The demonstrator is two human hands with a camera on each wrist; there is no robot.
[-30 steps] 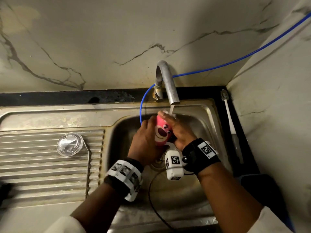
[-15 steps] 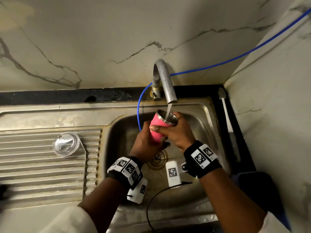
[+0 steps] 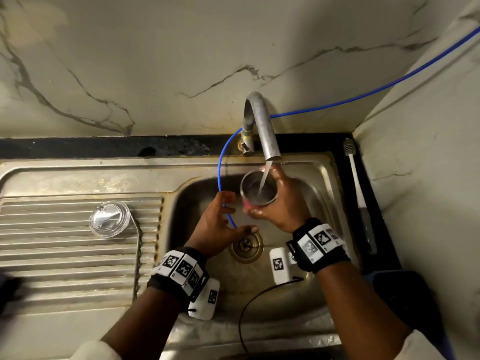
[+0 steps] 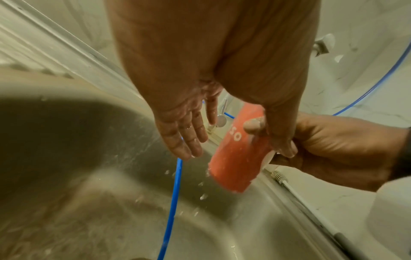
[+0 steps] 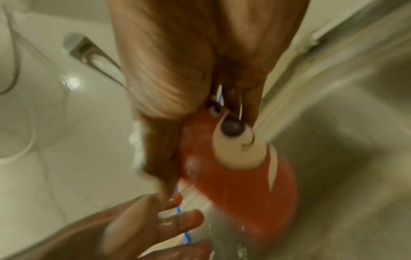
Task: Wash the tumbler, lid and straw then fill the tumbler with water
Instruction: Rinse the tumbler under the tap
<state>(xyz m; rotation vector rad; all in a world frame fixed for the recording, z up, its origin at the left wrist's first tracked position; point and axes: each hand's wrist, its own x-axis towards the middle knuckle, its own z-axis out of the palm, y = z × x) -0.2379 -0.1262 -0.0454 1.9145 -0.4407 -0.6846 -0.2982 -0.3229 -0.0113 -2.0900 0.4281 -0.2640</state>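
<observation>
Head view, item 1: one pink tumbler [image 3: 257,189], held upright over the sink basin [image 3: 197,193], mouth up, long axis near vertical, directly beneath the tap spout [image 3: 262,128]; one stream of water is received inside. It is gripped around the wall by the right hand [image 3: 281,203], fingers curled. Item 2: the left hand [image 3: 218,224], fingers spread and wet, holding nothing, is just beside the tumbler on its left, apart from it. Item 3: one clear lid [image 3: 109,219], laid on the drainboard [image 3: 65,255], well left of both hands; the left hand is judged the nearer. One long-handled brush [image 3: 359,201] is noted on the right ledge. One blue hose [image 3: 220,165]. The straw cannot be made out for certain.
</observation>
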